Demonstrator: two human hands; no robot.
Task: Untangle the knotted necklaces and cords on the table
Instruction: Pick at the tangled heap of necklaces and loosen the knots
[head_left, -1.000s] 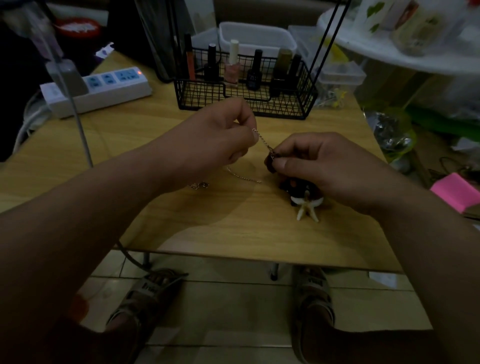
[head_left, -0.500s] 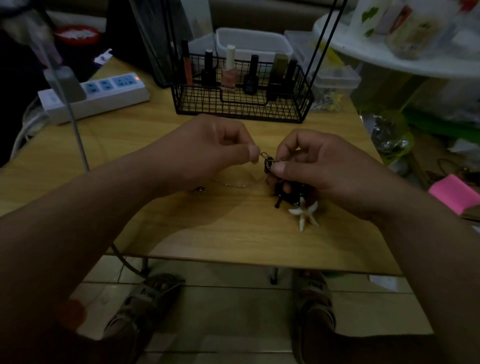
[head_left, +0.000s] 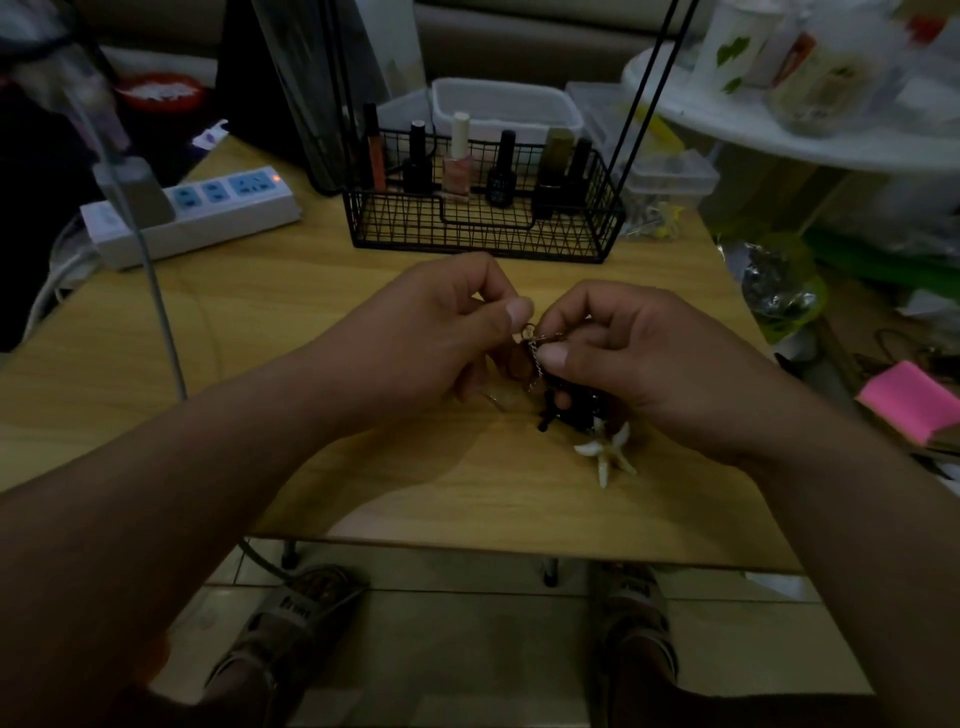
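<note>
A thin silver chain (head_left: 535, 358) hangs between my two hands above the middle of the wooden table (head_left: 260, 332). My left hand (head_left: 441, 332) pinches its upper end between thumb and forefinger. My right hand (head_left: 639, 353) pinches the chain close beside it, where it is knotted into a black cord bundle (head_left: 569, 410) lying under that hand. A white starfish pendant (head_left: 608, 449) on the bundle rests on the table just below my right hand. The lower part of the chain is partly hidden by my fingers.
A black wire basket (head_left: 483, 228) with nail polish bottles stands at the back of the table. A white power strip (head_left: 197, 213) lies back left, with a cable (head_left: 156, 291) crossing down the left side. Clutter and a pink pad (head_left: 914, 400) lie to the right.
My left hand has come down and toward my right hand, so the chain that was stretched taut between them now hangs slack. The starfish pendant has shifted slightly.
</note>
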